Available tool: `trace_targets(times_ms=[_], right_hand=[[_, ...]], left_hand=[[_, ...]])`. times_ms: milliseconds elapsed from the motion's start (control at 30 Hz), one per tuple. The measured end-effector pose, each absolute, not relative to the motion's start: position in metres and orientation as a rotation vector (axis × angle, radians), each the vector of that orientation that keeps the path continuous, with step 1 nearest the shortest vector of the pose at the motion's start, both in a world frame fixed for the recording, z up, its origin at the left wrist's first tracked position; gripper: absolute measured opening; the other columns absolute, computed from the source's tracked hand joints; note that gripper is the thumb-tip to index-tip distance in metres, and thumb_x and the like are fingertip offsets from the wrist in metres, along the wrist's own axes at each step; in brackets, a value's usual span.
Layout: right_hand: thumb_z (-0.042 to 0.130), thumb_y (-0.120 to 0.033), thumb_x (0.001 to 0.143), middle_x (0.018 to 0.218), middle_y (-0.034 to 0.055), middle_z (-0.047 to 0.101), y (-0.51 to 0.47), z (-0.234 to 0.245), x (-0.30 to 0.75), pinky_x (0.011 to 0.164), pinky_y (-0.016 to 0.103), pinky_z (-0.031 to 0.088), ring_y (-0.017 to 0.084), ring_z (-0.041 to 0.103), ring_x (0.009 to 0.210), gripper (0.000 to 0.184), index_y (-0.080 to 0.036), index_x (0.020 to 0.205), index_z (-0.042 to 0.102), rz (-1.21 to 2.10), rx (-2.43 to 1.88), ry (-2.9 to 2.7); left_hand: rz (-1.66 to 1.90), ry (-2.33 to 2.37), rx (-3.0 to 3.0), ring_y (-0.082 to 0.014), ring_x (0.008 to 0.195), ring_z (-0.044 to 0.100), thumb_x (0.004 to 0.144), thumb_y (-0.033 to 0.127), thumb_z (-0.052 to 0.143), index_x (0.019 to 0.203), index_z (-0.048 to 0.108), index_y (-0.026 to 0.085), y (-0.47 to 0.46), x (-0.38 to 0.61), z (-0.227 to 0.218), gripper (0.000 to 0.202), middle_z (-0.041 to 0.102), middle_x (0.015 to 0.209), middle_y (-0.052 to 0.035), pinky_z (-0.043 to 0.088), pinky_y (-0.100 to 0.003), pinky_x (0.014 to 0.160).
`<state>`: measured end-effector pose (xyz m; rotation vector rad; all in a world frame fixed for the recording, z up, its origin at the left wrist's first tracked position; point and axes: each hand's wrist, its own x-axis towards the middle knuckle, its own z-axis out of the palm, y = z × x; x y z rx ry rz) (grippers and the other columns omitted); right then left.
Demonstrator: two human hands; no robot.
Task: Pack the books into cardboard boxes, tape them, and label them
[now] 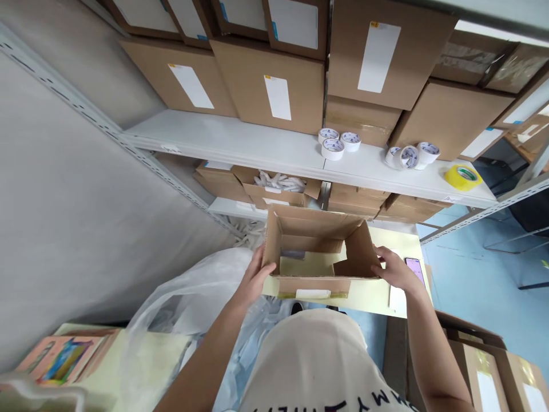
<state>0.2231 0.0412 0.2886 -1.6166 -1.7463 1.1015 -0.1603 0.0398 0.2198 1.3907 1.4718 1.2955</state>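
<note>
An open cardboard box (361,249) is held over the pale yellow table (372,298), its opening facing up. Through it I see the yellow tabletop, and one flap hangs inside at the right. My left hand (253,279) grips the left side, thumb over the near rim. My right hand (397,270) holds the right corner with its fingers around the edge. A white label (313,293) and a strip of tape show on the near side. Beside my right wrist lies a phone (414,268) with a lit screen, near a white paper (397,300).
Ahead stands a metal shelf (240,137) stacked with closed cartons (278,74). White tape rolls (333,149) and a yellow tape roll (463,177) sit on its edge. A clear plastic bag (193,280) bulges at left. More cartons (484,366) stand at lower right.
</note>
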Motion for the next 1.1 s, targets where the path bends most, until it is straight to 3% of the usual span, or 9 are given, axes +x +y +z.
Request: trace_targets(times_ms=[167, 300, 433, 533, 667, 733, 900, 1033, 1100], right_hand=[[0.082, -0.026, 0.060, 0.106, 0.0057, 0.067, 0.045, 0.264, 0.197, 0.064, 0.034, 0.055, 0.021, 0.066, 0.077, 0.077, -0.035, 0.133, 0.062, 1.208, -1.626, -1.696], [0.081, -0.037, 0.064, 0.108, 0.0072, 0.068, 0.049, 0.249, 0.188, 0.073, 0.039, 0.056, 0.024, 0.067, 0.086, 0.065, -0.031, 0.127, 0.066, 1.118, -1.575, -1.706], [0.070, -0.049, 0.076, 0.112, 0.0108, 0.065, 0.048, 0.239, 0.218, 0.086, 0.047, 0.054, 0.029, 0.064, 0.102, 0.045, -0.025, 0.114, 0.072, 0.765, -1.638, -1.557], [0.071, -0.060, 0.072, 0.120, 0.0152, 0.061, 0.046, 0.228, 0.247, 0.093, 0.052, 0.051, 0.035, 0.059, 0.114, 0.054, -0.023, 0.111, 0.073, 0.579, -1.810, -1.350], [0.060, -0.075, 0.076, 0.134, 0.0149, 0.060, 0.047, 0.217, 0.263, 0.105, 0.054, 0.044, 0.035, 0.052, 0.130, 0.063, -0.025, 0.113, 0.074, 1.003, -1.662, -1.465], [0.055, -0.080, 0.076, 0.139, 0.0151, 0.059, 0.045, 0.215, 0.266, 0.110, 0.056, 0.039, 0.036, 0.048, 0.135, 0.071, -0.026, 0.118, 0.072, 1.239, -1.477, -1.560], [0.061, -0.085, 0.065, 0.148, 0.0142, 0.052, 0.037, 0.208, 0.281, 0.109, 0.055, 0.039, 0.037, 0.046, 0.138, 0.082, -0.029, 0.125, 0.068, 1.417, -1.217, -1.541], [0.063, -0.081, 0.066, 0.124, 0.0152, 0.069, 0.046, 0.195, 0.277, 0.099, 0.051, 0.047, 0.036, 0.062, 0.118, 0.065, -0.024, 0.094, 0.077, 1.262, -1.399, -1.431], [0.056, -0.078, 0.073, 0.101, 0.0134, 0.075, 0.055, 0.187, 0.262, 0.093, 0.048, 0.050, 0.033, 0.067, 0.101, 0.059, -0.023, 0.080, 0.075, 1.120, -1.535, -1.335]], left_hand=[[0.824, 1.344, 1.645, -0.0353, 0.132, 0.052, 0.072, 0.053, 0.074, 0.150, 0.042, 0.030, 0.039, -0.158, 0.226, 0.087, 0.045, 0.152, -0.0135, 0.055, -0.043, 0.092], [0.636, 1.475, 1.857, -0.0381, 0.150, 0.023, 0.080, 0.054, 0.068, 0.155, 0.030, 0.032, 0.037, -0.138, 0.229, 0.086, 0.023, 0.164, -0.0140, 0.041, -0.051, 0.109], [0.616, 1.464, 1.952, -0.0378, 0.152, 0.016, 0.083, 0.050, 0.065, 0.157, 0.021, 0.033, 0.042, -0.121, 0.231, 0.088, 0.012, 0.167, -0.0114, 0.033, -0.054, 0.115], [0.559, 1.421, 1.960, -0.0384, 0.150, 0.022, 0.083, 0.053, 0.064, 0.156, 0.027, 0.033, 0.050, -0.118, 0.227, 0.084, 0.017, 0.166, -0.0109, 0.035, -0.054, 0.114], [0.577, 1.305, 1.897, -0.0325, 0.146, 0.036, 0.089, 0.060, 0.051, 0.150, 0.042, 0.029, 0.058, -0.123, 0.213, 0.068, 0.038, 0.158, -0.0100, 0.037, -0.050, 0.115], [0.589, 1.199, 1.859, -0.0326, 0.143, 0.039, 0.090, 0.069, 0.039, 0.141, 0.055, 0.030, 0.057, -0.127, 0.203, 0.066, 0.045, 0.154, -0.0101, 0.036, -0.053, 0.114], [0.632, 1.045, 1.919, -0.0412, 0.144, 0.035, 0.065, 0.095, 0.037, 0.126, 0.069, 0.029, 0.050, -0.136, 0.184, 0.095, 0.050, 0.148, -0.0161, 0.029, -0.065, 0.113], [0.768, 1.025, 1.873, -0.0420, 0.140, 0.041, 0.055, 0.100, 0.037, 0.120, 0.072, 0.025, 0.049, -0.134, 0.173, 0.105, 0.056, 0.142, -0.0190, 0.032, -0.062, 0.113], [0.856, 1.116, 1.805, -0.0400, 0.134, 0.049, 0.059, 0.096, 0.045, 0.114, 0.073, 0.024, 0.048, -0.130, 0.168, 0.095, 0.063, 0.133, -0.0187, 0.037, -0.058, 0.112]])
